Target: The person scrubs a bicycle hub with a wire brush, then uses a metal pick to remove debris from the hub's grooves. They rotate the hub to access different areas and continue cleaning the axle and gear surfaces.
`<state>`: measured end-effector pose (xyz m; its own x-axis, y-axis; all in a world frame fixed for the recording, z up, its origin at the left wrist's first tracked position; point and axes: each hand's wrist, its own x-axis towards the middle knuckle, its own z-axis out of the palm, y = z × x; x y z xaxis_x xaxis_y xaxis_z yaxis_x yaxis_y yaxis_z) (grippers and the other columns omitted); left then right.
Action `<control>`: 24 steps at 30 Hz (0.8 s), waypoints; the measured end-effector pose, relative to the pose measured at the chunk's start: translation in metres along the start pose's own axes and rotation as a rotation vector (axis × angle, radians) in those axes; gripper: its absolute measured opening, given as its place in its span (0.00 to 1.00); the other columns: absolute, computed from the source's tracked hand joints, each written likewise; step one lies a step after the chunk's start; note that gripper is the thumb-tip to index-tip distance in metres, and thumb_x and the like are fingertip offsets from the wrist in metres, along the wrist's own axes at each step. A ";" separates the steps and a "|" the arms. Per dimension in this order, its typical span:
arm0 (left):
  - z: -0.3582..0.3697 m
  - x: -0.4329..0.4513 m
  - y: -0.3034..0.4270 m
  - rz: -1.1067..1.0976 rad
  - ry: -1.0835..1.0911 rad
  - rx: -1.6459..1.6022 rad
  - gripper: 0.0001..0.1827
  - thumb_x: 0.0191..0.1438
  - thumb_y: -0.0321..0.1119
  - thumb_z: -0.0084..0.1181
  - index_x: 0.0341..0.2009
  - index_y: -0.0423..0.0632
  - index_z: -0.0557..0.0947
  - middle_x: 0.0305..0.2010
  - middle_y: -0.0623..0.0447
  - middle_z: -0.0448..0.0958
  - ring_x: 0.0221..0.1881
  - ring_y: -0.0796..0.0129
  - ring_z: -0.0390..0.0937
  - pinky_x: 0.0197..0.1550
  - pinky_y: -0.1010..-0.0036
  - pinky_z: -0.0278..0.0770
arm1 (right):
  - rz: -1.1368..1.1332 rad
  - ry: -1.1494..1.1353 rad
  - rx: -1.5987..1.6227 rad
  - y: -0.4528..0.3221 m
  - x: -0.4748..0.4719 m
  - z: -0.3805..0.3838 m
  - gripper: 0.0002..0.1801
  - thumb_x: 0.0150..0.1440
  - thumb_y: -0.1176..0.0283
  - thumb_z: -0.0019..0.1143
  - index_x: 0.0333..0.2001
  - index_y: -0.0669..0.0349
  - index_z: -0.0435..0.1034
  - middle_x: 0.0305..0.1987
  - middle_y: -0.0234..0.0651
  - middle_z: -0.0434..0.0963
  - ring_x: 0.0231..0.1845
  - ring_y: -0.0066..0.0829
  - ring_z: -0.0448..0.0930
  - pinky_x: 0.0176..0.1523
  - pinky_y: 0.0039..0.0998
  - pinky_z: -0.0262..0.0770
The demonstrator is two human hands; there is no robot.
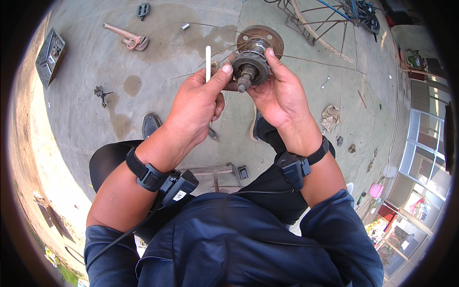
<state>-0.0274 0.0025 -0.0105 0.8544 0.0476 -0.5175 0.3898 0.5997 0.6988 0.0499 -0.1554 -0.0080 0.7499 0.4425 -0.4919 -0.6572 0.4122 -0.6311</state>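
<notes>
Both hands hold up a greasy wheel hub (251, 70) with a toothed sprocket, an axle with nuts at its near end and a wide rusty drum (278, 41) at its far end. My left hand (200, 97) pinches the sprocket side between thumb and fingers. A white rod-like thing (208, 64) stands up from the same hand; its lower part is hidden behind the thumb. My right hand (285, 89) supports the hub from the right, its thumb near the hub's shell. Several thin, rusty wire spokes fan out from the hub to both sides.
On the concrete floor lie a pipe wrench (134, 41), a pedal (143, 11), a metal socket (185, 26), a small wrench (325, 83) and a crumpled rag (331, 117). A metal tray (52, 57) holds small parts at left. A bicycle wheel rim (315, 34) lies at upper right.
</notes>
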 end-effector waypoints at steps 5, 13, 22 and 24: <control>0.000 0.000 0.000 -0.001 0.006 0.007 0.17 0.66 0.47 0.60 0.39 0.45 0.76 0.33 0.55 0.73 0.17 0.79 0.61 0.17 0.80 0.54 | -0.010 0.014 -0.002 0.000 0.000 0.003 0.24 0.72 0.57 0.47 0.60 0.65 0.68 0.56 0.44 0.80 0.59 0.36 0.80 0.65 0.40 0.74; 0.001 -0.001 0.001 -0.004 0.003 0.012 0.17 0.66 0.47 0.60 0.39 0.45 0.76 0.34 0.55 0.74 0.18 0.80 0.61 0.17 0.80 0.54 | -0.010 0.021 0.014 -0.001 -0.002 0.006 0.18 0.71 0.58 0.50 0.53 0.62 0.72 0.48 0.38 0.83 0.50 0.30 0.81 0.59 0.35 0.75; 0.001 0.000 0.000 -0.003 0.009 0.015 0.17 0.66 0.47 0.59 0.38 0.45 0.76 0.32 0.56 0.74 0.17 0.79 0.61 0.17 0.80 0.54 | -0.015 0.006 -0.026 0.001 0.000 0.001 0.25 0.71 0.56 0.47 0.61 0.65 0.67 0.58 0.46 0.80 0.60 0.36 0.80 0.67 0.40 0.73; 0.001 0.000 0.000 -0.001 0.009 0.011 0.17 0.66 0.47 0.59 0.38 0.45 0.76 0.32 0.56 0.74 0.17 0.79 0.61 0.17 0.80 0.54 | -0.014 0.010 -0.019 0.000 -0.001 0.002 0.25 0.71 0.56 0.47 0.61 0.65 0.67 0.58 0.45 0.80 0.60 0.36 0.80 0.67 0.39 0.73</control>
<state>-0.0272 0.0018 -0.0099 0.8506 0.0544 -0.5229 0.3946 0.5913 0.7033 0.0490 -0.1540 -0.0066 0.7596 0.4287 -0.4891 -0.6453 0.4031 -0.6489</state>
